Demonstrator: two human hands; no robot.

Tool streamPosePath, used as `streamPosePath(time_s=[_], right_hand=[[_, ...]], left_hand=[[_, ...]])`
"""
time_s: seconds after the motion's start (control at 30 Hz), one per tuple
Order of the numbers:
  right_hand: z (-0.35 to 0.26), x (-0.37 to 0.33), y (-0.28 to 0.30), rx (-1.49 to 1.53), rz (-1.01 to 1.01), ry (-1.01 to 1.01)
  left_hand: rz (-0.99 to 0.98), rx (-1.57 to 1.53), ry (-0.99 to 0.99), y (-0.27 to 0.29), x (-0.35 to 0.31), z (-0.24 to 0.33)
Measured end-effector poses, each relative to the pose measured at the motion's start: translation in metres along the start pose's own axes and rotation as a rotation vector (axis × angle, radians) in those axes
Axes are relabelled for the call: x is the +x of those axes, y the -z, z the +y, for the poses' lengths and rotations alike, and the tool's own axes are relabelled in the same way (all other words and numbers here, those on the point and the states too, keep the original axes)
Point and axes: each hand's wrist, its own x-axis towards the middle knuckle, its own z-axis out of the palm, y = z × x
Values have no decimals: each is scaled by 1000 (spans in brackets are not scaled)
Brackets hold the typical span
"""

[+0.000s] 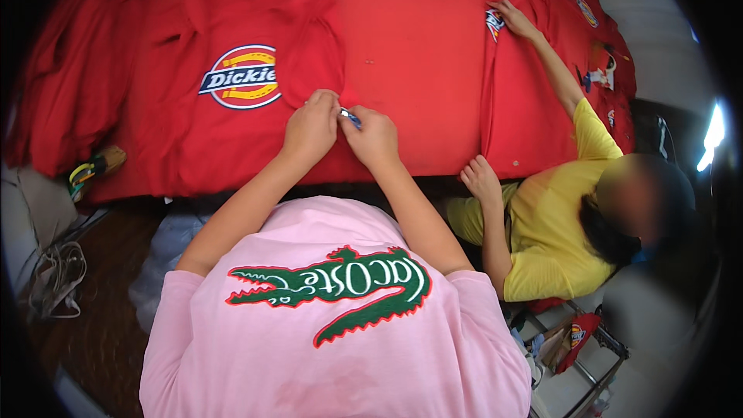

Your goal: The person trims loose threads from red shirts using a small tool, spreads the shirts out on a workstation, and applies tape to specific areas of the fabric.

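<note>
A red shirt [240, 135] with a round printed emblem lies on the table, its sleeve [313, 54] folded over part of the emblem. At the end of that sleeve my left hand [311, 130] is closed, pinching the red fabric. Close beside it my right hand [373, 138] grips a small blue-and-silver tool [352, 118], mostly covered by the fingers, so its exact kind is hard to make out. The tool's tip points toward the fabric at my left fingertips.
More red garments [85, 62] are heaped at the left, next to yellow-and-black handled scissors [87, 173]. On the right, a co-worker in a yellow shirt [561, 220] handles another red shirt [522, 101]. White cables [62, 279] hang at the lower left.
</note>
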Motion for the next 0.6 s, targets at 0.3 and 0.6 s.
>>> streamPosePath(time_s=[0.3, 0.6], right_hand=[[51, 26, 38, -88, 102, -215], [47, 51, 30, -286, 402, 231]], left_hand=[[-604, -891, 339, 128, -27, -29], [69, -889, 903, 206, -154, -131]])
